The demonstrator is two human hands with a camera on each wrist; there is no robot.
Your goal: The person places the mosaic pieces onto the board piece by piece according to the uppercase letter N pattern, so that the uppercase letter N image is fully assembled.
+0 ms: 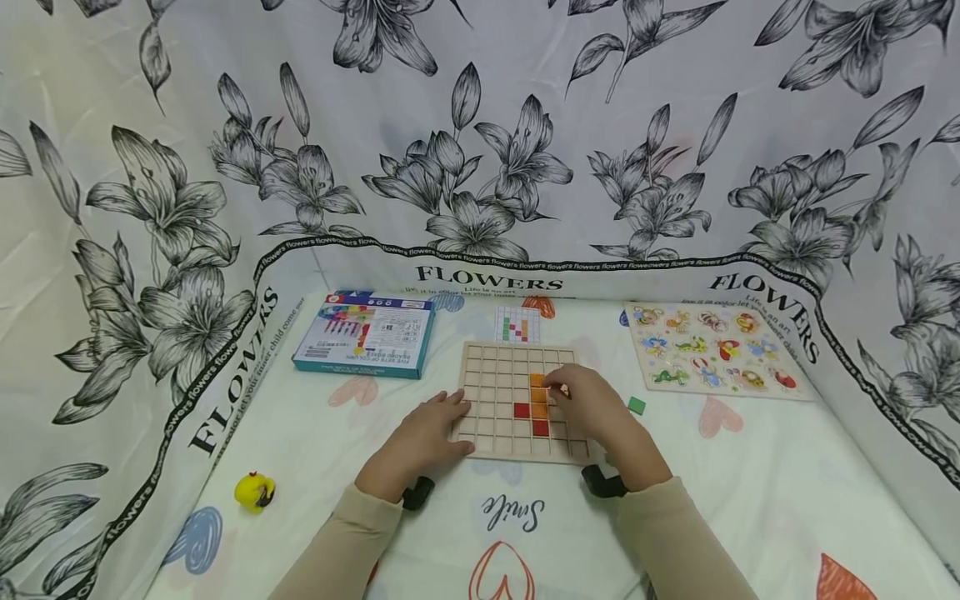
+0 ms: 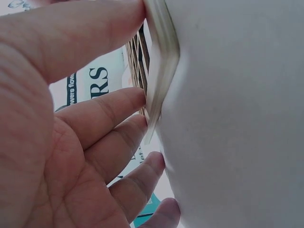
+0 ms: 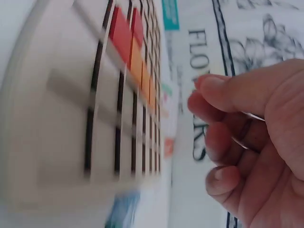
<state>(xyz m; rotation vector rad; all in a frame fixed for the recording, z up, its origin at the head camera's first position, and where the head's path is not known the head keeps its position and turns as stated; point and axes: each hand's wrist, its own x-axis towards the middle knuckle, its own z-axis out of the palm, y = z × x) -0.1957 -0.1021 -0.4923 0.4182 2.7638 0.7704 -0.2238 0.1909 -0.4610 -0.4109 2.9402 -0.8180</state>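
Observation:
A light wooden grid board (image 1: 498,450) lies in front of me. Three orange tiles (image 1: 538,395) stand in a column on it, with a red tile (image 1: 540,428) below them and another red tile (image 1: 521,410) to their left. My left hand (image 1: 423,433) rests at the board's left edge and near corner, fingers loosely extended; the left wrist view shows fingertips against the board's rim (image 2: 164,52). My right hand (image 1: 592,404) is over the board beside the upper orange tiles. Its thumb and curled fingers (image 3: 218,90) meet at the tips, with no tile visible between them.
A small pattern card (image 1: 517,323) lies behind the board. At the back left is a boxed set (image 1: 363,337); at the right, an insect puzzle board (image 1: 716,350). A green tile (image 1: 636,405) lies right of my right hand, and a yellow rubber duck (image 1: 253,492) sits far left.

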